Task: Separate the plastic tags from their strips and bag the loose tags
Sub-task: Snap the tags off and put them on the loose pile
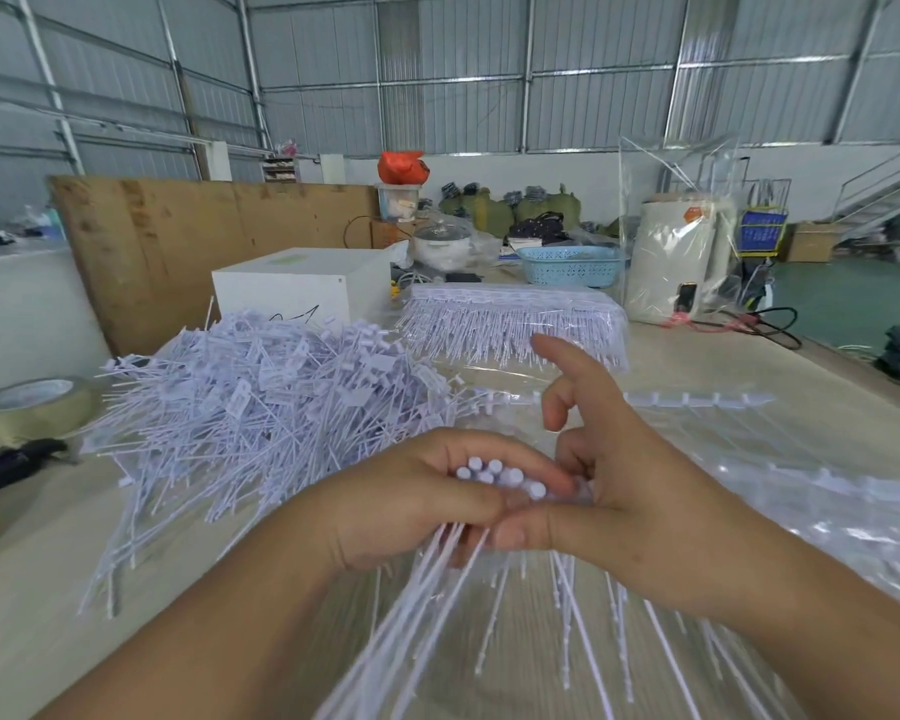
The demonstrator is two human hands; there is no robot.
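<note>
Both hands [489,504] curled around tags [500,478]

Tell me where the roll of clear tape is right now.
In the head view, the roll of tape lies flat at the table's far left edge, just left of the loose tag pile and behind a black tool.

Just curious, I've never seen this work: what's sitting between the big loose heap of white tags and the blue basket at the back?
In the head view, between the heap and the blue basket lies a bagged stack of tag strips, still unseparated, beside a white box.
</note>
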